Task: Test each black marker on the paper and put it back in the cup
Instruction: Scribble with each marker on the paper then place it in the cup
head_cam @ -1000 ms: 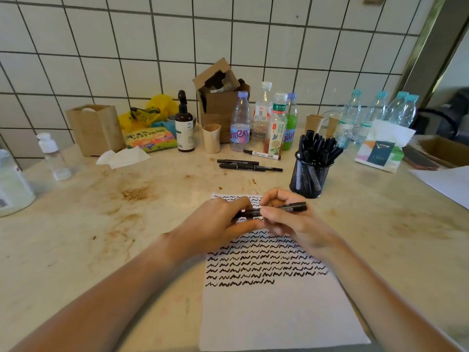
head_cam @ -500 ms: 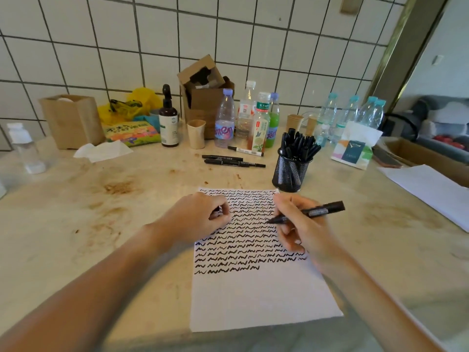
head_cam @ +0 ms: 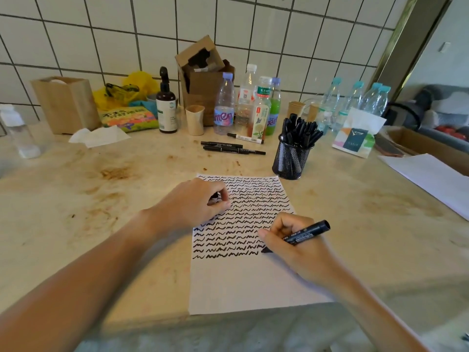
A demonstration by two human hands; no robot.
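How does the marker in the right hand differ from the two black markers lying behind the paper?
The held marker is gripped by the right hand, tilted, tip on the paper; the two loose markers lie flat on the counter, untouched. The held one sits at the last squiggle row; the loose ones lie beyond the paper's far edge. All look black and slim.

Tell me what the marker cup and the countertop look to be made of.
The marker cup looks like black metal wire mesh: the markers' barrels show through its fine grid. The countertop looks like polished stone, perhaps marble: cream with faint veining, a soft sheen and brown stains. A laminate imitation cannot be ruled out.
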